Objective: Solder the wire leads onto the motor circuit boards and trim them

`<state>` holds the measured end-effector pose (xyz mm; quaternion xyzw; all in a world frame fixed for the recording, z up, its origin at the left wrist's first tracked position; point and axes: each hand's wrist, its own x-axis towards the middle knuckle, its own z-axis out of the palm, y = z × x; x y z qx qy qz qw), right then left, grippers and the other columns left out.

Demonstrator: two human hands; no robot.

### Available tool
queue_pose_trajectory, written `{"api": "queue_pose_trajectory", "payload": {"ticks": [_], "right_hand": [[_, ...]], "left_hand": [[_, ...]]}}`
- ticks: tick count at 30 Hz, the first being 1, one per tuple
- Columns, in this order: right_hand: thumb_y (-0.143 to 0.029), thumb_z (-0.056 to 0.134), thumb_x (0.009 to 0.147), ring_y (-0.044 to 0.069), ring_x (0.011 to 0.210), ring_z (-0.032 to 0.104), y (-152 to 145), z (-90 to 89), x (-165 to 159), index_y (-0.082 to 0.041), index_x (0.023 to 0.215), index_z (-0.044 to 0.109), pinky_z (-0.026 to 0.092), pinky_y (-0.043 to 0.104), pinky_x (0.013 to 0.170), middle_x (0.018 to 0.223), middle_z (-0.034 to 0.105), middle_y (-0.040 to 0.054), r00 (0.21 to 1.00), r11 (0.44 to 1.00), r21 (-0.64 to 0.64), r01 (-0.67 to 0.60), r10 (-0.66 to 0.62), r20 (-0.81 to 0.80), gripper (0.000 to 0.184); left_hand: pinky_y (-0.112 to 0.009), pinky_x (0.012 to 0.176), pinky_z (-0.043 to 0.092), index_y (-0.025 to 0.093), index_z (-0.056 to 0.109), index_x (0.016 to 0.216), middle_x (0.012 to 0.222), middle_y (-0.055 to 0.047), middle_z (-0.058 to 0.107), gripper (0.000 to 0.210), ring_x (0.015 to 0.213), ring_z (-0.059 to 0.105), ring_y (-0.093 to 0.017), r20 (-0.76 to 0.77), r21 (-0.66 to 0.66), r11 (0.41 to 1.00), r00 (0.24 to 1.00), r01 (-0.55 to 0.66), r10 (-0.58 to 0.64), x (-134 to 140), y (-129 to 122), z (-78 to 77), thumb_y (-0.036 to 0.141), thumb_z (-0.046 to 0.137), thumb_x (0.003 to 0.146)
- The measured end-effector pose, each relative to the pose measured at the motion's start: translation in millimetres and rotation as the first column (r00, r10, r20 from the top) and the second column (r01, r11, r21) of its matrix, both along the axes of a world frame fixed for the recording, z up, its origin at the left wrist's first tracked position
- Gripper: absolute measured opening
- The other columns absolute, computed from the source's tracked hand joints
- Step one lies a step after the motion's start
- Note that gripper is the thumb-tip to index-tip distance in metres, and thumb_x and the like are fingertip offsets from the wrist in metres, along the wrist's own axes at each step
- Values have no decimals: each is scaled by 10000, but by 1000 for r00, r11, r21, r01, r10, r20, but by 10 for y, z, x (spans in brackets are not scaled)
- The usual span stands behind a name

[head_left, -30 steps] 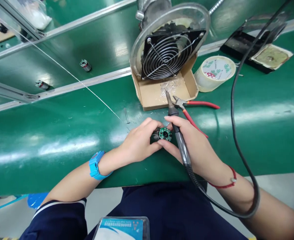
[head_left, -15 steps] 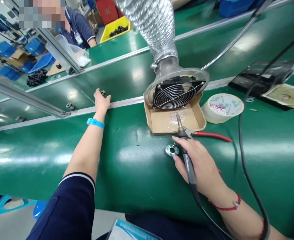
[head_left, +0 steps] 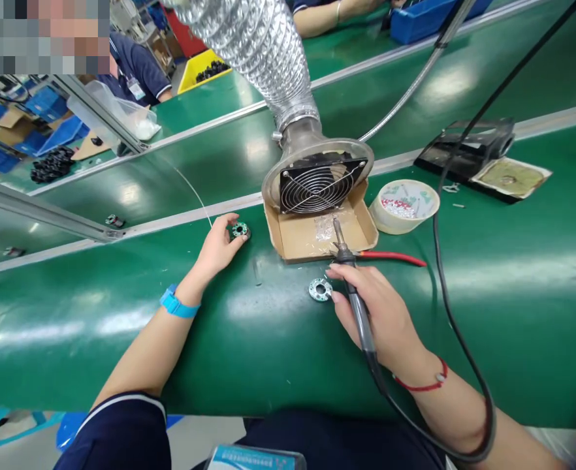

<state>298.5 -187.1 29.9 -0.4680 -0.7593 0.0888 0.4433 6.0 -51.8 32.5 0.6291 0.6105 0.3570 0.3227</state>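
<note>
My left hand [head_left: 217, 250] reaches out over the green bench and grips a small motor part with a green round board [head_left: 240, 230] by its fingertips. My right hand [head_left: 381, 313] rests on the bench and holds a black soldering iron [head_left: 354, 297], tip pointing away into a cardboard tray [head_left: 317, 236]. A silver ring-shaped board [head_left: 320, 289] lies flat on the bench just left of my right fingers. A blue wristband is on my left wrist, a red string on my right.
A fume fan [head_left: 317, 186] on a silver duct stands over the tray. Red-handled cutters [head_left: 390, 256], a tape roll [head_left: 404, 204] and a black iron stand with sponge [head_left: 484, 163] lie at the right. Small motor parts [head_left: 114, 220] sit on the conveyor; another person works at the far left.
My left hand has come back from the conveyor towards me, now holding a small motor part over the bench. My right hand with the iron has stayed by the ring.
</note>
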Motion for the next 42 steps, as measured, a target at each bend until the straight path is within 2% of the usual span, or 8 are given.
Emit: {"api": "queue_pose_trajectory", "payload": {"ticks": [6, 12, 14, 16, 19, 22, 32, 42], "right_hand": [[-127, 595, 895, 154, 870, 655, -133, 24, 81, -228, 1336, 539, 553, 320, 823, 996, 734, 35, 996, 1000, -28, -12, 9, -86, 456], [-145, 652, 866, 140, 897, 660, -323, 124, 164, -244, 1216, 645, 548, 291, 815, 1025, 703, 35, 965, 991, -110, 82, -106, -238, 364], [-140, 671, 847, 139, 906, 661, -388, 129, 178, -245, 1181, 655, 552, 286, 811, 1029, 700, 31, 959, 981, -163, 103, -141, -244, 350], [-146, 680, 835, 135, 842, 668, -460, 111, 189, -245, 1154, 661, 560, 285, 756, 995, 699, 26, 955, 975, -196, 103, -152, -255, 335], [-169, 678, 833, 133, 688, 671, -567, 63, 191, -248, 1098, 683, 555, 286, 614, 908, 706, 17, 933, 966, -226, 125, -192, -303, 276], [-186, 685, 826, 138, 596, 675, -629, 36, 173, -237, 1014, 713, 549, 270, 510, 817, 715, 8, 877, 949, -247, 194, -281, -390, 197], [-176, 699, 825, 108, 572, 692, -597, 84, 114, -194, 964, 722, 574, 200, 517, 730, 721, -10, 809, 918, -354, 181, -343, -476, 142], [-194, 716, 813, 129, 551, 695, -590, 76, 94, -193, 967, 723, 570, 221, 479, 718, 736, -9, 852, 926, -329, 187, -319, -415, 154]], "left_hand": [[-219, 488, 327, 214, 471, 962, 869, 7, 441, 335, 561, 398, -72, 403, -23, 998, 913, -52, 57, 235, -554, 168, 294, 563, 650], [-217, 549, 388, 158, 556, 843, 786, -8, 491, 318, 644, 476, -91, 843, -205, 952, 535, 228, 54, 596, -832, 311, 185, 573, 527], [-207, 532, 375, 160, 558, 829, 740, 4, 506, 277, 621, 469, -86, 821, -236, 924, 571, 302, 24, 713, -872, 273, 142, 596, 555], [-206, 542, 387, 169, 553, 839, 707, 18, 508, 247, 609, 464, -83, 731, -233, 907, 678, 352, -75, 813, -900, 205, 100, 614, 610], [-227, 615, 445, 187, 566, 904, 789, 7, 529, 253, 684, 502, -96, 535, -115, 908, 795, 402, -284, 926, -930, 93, 64, 595, 685], [-252, 706, 483, 204, 577, 969, 932, -21, 537, 282, 780, 541, -104, 348, 34, 912, 851, 408, -394, 994, -955, 9, 33, 552, 746], [-230, 696, 519, 206, 538, 1009, 992, -21, 520, 353, 776, 574, -82, 236, 133, 892, 860, 432, -452, 1056, -946, -89, -35, 482, 757], [-236, 722, 545, 209, 525, 1002, 1015, -27, 468, 379, 834, 578, -88, 249, 157, 894, 860, 419, -446, 1140, -965, -129, -56, 470, 738]]}}
